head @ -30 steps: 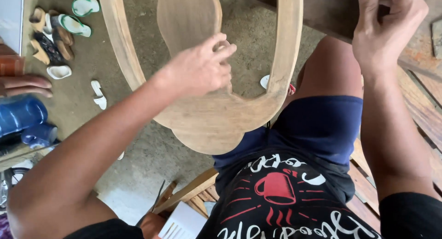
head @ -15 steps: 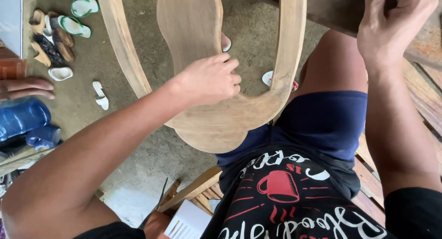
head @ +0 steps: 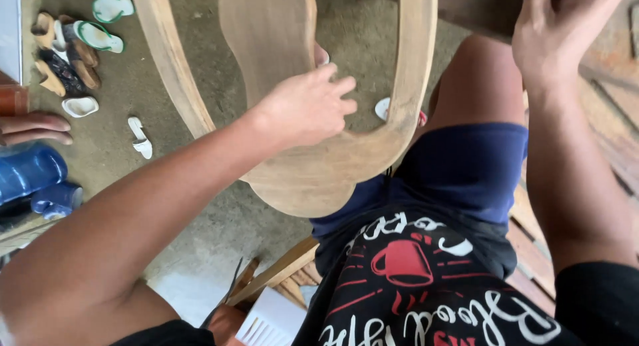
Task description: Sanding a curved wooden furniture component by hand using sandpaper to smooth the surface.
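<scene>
we look down over our lap at a curved wooden chair back frame [head: 313,179], pale unfinished wood with an outer hoop and a wavy centre splat [head: 269,33] running up the middle. its rounded lower end rests against our left thigh, just above the dark blue shorts [head: 466,169], and the rest of it reaches away over the concrete floor [head: 219,233].

our left hand [head: 309,106] lies on the frame where the splat meets the lower curve. the fingers are bunched and bent, pressed onto the wood near the right-hand opening; we cannot tell whether anything small is held beneath them. our right hand [head: 559,23] is raised at the top right edge, fingers loosely curled over a dark wooden beam [head: 479,9], and its grip is partly cut off by the picture's edge, so we cannot tell how firmly it closes.

on the floor to the left lie several sandals [head: 73,46], some green and white, some brown, with one white sandal [head: 140,136] apart from them. another person's fingers [head: 33,127] show at the left edge above a blue container [head: 33,173]. slatted wooden boards [head: 612,153] lie under our right arm.
</scene>
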